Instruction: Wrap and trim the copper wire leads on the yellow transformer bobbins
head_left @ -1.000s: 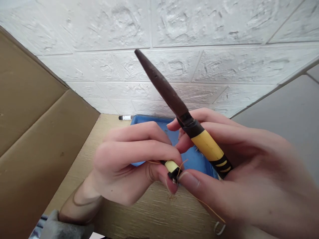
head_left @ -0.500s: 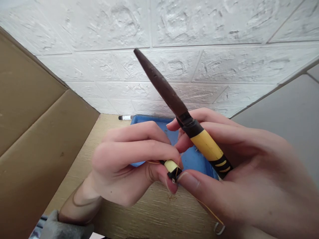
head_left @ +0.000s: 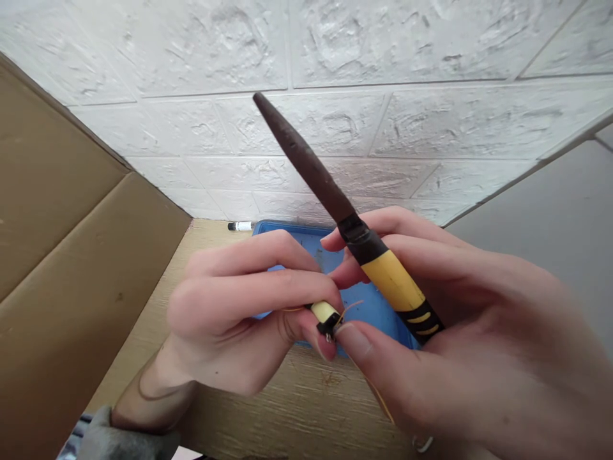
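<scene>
Closely pinched between the thumb and forefinger of the left hand [head_left: 230, 313], a small coil [head_left: 324, 312] with a pale yellow wrap and black ends sat above the near edge of a blue tray [head_left: 306, 237]. Thin metal pins poked from its lower end, where the right thumb tip pressed close. A fine orange wire [head_left: 353, 303] curled out beside that thumb. The right hand [head_left: 479, 319] also gripped a tool [head_left: 393, 278], its brown tapered end pointing up and left; yellow stripes marked the black part of its yellow handle. On the worktop [head_left: 239, 421], beside the tray's far left corner, lay a black-capped tube [head_left: 243, 225], its white label bearing dark print too small to read.
</scene>
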{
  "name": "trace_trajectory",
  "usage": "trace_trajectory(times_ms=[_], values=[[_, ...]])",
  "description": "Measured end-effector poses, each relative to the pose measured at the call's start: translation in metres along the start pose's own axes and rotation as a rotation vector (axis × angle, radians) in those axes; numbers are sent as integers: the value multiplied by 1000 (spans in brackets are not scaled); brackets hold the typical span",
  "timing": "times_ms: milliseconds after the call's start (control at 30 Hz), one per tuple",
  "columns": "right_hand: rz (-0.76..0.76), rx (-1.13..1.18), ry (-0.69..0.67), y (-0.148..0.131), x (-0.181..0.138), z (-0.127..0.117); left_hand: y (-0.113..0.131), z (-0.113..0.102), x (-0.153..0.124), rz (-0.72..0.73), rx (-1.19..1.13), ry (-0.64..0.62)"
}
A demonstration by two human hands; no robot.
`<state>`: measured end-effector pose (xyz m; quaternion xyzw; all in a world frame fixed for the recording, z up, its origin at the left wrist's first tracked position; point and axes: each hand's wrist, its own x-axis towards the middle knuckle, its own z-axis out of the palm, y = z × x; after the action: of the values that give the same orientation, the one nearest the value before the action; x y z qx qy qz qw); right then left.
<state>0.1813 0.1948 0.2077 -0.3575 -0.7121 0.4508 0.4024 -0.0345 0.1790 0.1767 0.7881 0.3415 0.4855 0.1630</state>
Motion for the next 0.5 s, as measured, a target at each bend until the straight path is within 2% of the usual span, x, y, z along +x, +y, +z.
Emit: trace_trajectory(times_ms=[133, 333, 500], values=[[43, -17, -72, 0, 5, -3, 2, -2, 1, 1, -80, -22], [19, 34, -65, -1, 6, -6, 5, 0, 1, -6, -103, -22], [37, -16, -59, 0, 2, -7, 2, -1, 2, 12, -114, -30]])
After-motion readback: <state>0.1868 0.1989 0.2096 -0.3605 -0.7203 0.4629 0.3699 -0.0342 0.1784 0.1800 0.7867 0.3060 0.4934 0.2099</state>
